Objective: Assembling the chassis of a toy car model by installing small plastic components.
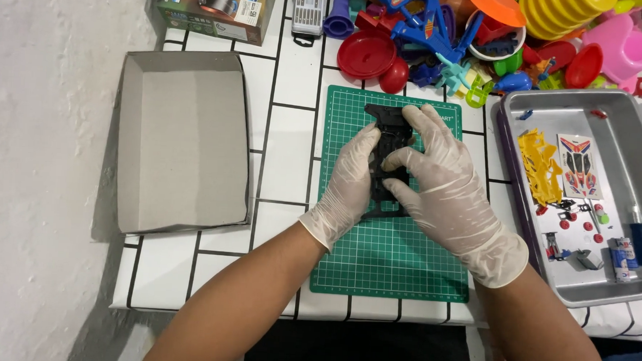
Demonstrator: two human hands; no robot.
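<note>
Green mat (390,256) carries the black chassis (387,144), centred near its far end. Left hand (349,185) and right hand (437,175) both clasp the chassis. Risk: uneven squeezing could snap thin plastic or let it slip.

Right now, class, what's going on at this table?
A person in white gloves holds a black plastic parts frame over a green cutting mat, left hand and right hand gripping it from either side. A metal tray of small parts sits to the right, an empty cardboard box lid to the left.
</note>
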